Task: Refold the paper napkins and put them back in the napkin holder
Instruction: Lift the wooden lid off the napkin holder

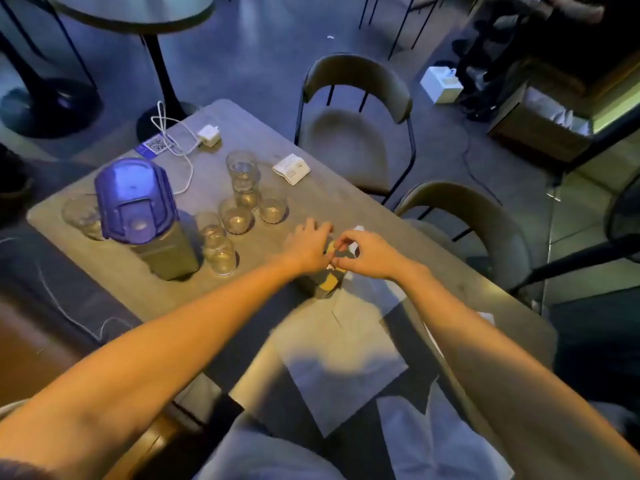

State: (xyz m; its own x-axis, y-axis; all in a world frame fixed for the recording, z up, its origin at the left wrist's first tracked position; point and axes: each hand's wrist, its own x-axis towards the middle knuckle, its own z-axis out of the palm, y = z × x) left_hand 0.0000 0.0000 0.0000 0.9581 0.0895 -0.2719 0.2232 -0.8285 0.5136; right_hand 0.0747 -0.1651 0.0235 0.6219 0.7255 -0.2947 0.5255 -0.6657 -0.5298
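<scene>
A small wooden napkin holder stands on the table in front of me. My left hand rests against its left side and top, fingers curled over it. My right hand pinches a bit of white napkin at the holder's top. The hands hide most of the holder's opening. An unfolded paper napkin lies flat near the table's front edge, and another white napkin lies under my right wrist.
A purple-lidded pitcher and several drinking glasses stand to the left. A white charger with cable, a QR card and a small paper packet lie at the far end. Two chairs stand on the right.
</scene>
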